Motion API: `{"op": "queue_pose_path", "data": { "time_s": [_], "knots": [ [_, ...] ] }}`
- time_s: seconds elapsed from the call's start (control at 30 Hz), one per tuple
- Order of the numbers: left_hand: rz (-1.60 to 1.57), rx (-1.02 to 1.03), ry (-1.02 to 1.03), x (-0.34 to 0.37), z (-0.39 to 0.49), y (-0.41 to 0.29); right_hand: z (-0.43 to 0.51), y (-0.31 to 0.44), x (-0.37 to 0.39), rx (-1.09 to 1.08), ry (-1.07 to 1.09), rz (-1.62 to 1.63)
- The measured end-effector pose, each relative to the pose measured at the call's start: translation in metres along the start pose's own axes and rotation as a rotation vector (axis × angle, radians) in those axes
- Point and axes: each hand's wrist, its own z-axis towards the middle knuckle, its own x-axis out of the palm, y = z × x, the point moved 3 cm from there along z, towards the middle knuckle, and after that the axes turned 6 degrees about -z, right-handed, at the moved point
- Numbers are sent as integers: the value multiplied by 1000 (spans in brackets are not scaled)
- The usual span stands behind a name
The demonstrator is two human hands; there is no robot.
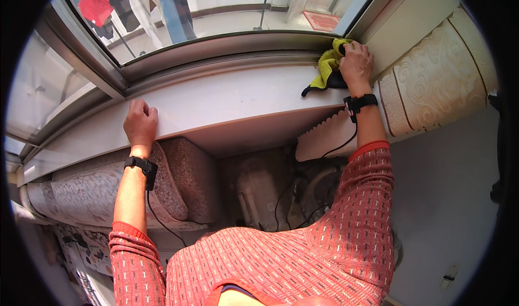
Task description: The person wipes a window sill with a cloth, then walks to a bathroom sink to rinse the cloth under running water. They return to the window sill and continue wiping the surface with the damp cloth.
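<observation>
My right hand (357, 65) grips a yellow-green cleaning cloth (327, 67) with a dark underside and edging. It presses the cloth into the right-hand corner of the metal window frame (227, 51), and one dark-edged corner of the cloth hangs down over the white windowsill (227, 91). My left hand (140, 123) rests in a loose fist on the sill's front edge, farther left, with nothing visible in it. Each wrist wears a black strap with a small device and a cable. The palm sides of both hands are hidden.
Below the sill on the left stands a fabric-covered padded piece (182, 176). A cream embossed cloth (438, 75) covers something at right. Cables and a pale object (257, 192) lie on the floor. Beyond the glass hang clothes (162, 10).
</observation>
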Motion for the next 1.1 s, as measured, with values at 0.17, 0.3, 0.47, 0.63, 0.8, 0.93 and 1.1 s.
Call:
{"op": "queue_pose_path", "data": {
  "time_s": [0.17, 0.3, 0.47, 0.63, 0.8, 0.93, 1.1],
  "knots": [
    [0, -7, 10, 0, 0, -1, 4, 4, 34, -14, 362, -142],
    [-4, -2, -3, 0, 1, 0, 30, 5, 43, -13, 543, -29],
    [-9, -3, 7, 1, -1, 1, 32, 5, 52, -34, 528, -66],
    [-23, -24, 16, 0, 0, 1, 32, 0, 54, -47, 500, 4],
    [-43, -32, 10, -1, -1, 0, 35, -5, 50, -202, 501, 48],
    [-38, -10, 0, 0, -1, 0, 29, 1, 52, 62, 333, 74],
    [-5, -11, 7, 0, -1, 0, 32, 10, 62, 93, 492, 74]
  ]
}}
